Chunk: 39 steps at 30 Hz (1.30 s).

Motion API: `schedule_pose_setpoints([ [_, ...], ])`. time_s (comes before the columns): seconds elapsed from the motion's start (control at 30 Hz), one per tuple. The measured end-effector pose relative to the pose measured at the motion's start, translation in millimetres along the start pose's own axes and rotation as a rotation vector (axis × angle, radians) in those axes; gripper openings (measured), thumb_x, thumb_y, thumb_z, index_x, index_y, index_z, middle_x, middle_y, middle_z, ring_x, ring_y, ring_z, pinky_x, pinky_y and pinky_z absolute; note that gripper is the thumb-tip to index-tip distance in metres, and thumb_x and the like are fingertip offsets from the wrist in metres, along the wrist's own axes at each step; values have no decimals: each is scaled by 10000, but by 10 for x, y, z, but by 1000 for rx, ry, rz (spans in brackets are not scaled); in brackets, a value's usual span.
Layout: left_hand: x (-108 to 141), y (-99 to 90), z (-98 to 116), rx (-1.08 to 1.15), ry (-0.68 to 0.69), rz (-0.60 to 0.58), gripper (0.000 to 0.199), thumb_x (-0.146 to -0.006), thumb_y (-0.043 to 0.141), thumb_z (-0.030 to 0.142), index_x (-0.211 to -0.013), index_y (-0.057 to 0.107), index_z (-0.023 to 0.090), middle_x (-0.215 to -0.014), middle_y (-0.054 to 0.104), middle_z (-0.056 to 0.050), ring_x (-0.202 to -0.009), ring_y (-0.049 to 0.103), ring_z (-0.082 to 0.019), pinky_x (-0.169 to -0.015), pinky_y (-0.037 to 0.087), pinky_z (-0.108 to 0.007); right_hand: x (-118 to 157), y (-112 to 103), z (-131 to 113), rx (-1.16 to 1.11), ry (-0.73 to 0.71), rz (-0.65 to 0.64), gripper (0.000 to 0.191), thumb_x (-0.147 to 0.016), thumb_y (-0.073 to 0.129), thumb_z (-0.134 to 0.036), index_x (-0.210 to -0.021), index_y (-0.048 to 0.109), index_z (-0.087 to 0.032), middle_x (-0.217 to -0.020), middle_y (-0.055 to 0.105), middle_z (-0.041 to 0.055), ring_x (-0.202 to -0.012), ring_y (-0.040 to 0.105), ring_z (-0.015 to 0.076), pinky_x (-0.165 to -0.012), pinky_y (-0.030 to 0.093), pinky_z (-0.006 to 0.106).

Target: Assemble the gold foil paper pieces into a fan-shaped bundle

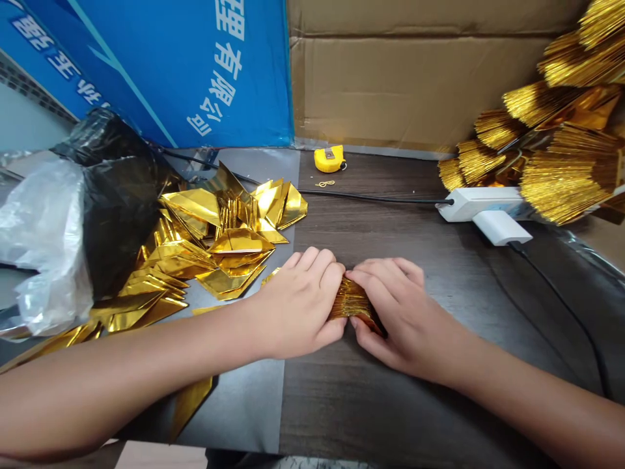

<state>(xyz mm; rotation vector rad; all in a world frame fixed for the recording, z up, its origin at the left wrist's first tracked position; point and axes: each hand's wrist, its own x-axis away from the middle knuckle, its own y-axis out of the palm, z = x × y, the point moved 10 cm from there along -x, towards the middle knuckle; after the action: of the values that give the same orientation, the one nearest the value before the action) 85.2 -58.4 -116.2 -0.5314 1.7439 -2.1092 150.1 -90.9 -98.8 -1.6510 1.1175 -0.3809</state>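
Between my two hands is a thick stack of folded gold foil paper (354,298), its many edges showing in the gap. My left hand (305,303) wraps round the stack's left end, fingers over the top and thumb at the near side. Round the right end my right hand (398,309) is closed in the same way. Both hands rest low over the dark wooden table (332,404). Left of them, a loose heap of folded gold foil pieces (239,241) lies on a grey sheet (249,391). The stack's ends are hidden under my palms.
Behind are a yellow tape measure (328,158), a rubber band (325,184) and a black cable (371,197). A white power strip (481,200) with a plugged-in adapter (502,228) sits right, beside fanned gold bundles (566,172). Plastic bags (122,215) stand left, cardboard (381,85) at the back.
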Motion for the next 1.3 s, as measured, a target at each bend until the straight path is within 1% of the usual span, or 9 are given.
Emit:
schedule_pose_setpoints([
  [0.27, 54, -167, -23, 58, 54, -123, 748, -947, 516, 556, -1483, 354, 60, -1403, 477, -201, -1281, 466, -332, -1062, 418, -466, -13, 20, -1, -52, -61, -20, 374, -916, 530, -165, -1283, 460, -154, -1171, 619, 162, -1073, 567, 316, -920, 476, 513],
  [0.43, 156, -669, -439, 126, -64, -47, 422, -998, 409, 349, -1388, 478, 204, -1343, 550, -109, -1237, 550, -238, -1006, 447, -370, -34, 41, -5, -81, -48, -61, 354, -899, 541, -157, -1247, 478, -157, -1166, 604, 167, -1029, 553, 310, -850, 504, 482],
  [0.57, 262, -517, -684, 116, -153, -278, 235, -899, 601, 418, -1023, 615, 219, -991, 665, -24, -819, 627, -181, -683, 435, -289, -53, 40, 10, -105, -40, -72, 346, -879, 559, -133, -1217, 490, -163, -1145, 608, 151, -1006, 550, 299, -839, 500, 467],
  [0.67, 271, -352, -712, 50, -192, -353, 282, -835, 712, 420, -966, 596, 199, -979, 666, -26, -800, 623, -188, -639, 399, -280, -49, 12, 36, -118, -48, -66, 342, -861, 581, -133, -1191, 500, -168, -1109, 613, 137, -984, 553, 292, -829, 495, 459],
  [0.8, 192, -255, -652, -54, -185, -305, 362, -827, 753, 410, -1055, 578, 189, -1058, 657, -46, -871, 636, -222, -644, 385, -293, -26, -31, 52, -147, -66, -68, 370, -859, 583, -132, -1216, 496, -173, -1123, 607, 137, -1003, 556, 291, -844, 494, 451],
  [0.93, 159, -212, -589, -71, -121, -298, 211, -860, 716, 347, -946, 613, 184, -1062, 629, -41, -778, 628, -177, -601, 346, -287, -21, -39, 7, -168, -105, -91, 405, -845, 580, -113, -1237, 494, -171, -1130, 617, 136, -1017, 564, 288, -865, 498, 442],
  [1.07, 118, -276, -617, 1, -147, -277, 110, -936, 597, 297, -893, 604, 195, -890, 649, -19, -757, 628, -177, -605, 352, -277, -32, -33, -49, -180, -142, -105, 406, -839, 581, -98, -1233, 497, -149, -1121, 617, 139, -1027, 550, 279, -895, 491, 438],
  [1.17, 55, -396, -671, 50, -224, -155, 160, -1009, 455, 298, -960, 558, 186, -788, 637, -18, -713, 614, -175, -589, 353, -275, -32, -3, -116, -234, -172, -128, 408, -842, 570, -88, -1243, 502, -129, -1143, 606, 141, -1049, 530, 270, -926, 473, 436],
  [1.3, -6, -545, -497, -16, -114, 71, 189, -1013, 383, 184, -1110, 544, 167, -1019, 654, -65, -818, 642, -162, -637, 403, -267, -22, 79, -218, -286, -193, -172, 430, -836, 571, -88, -1261, 514, -109, -1180, 598, 142, -1073, 513, 268, -961, 453, 442],
])
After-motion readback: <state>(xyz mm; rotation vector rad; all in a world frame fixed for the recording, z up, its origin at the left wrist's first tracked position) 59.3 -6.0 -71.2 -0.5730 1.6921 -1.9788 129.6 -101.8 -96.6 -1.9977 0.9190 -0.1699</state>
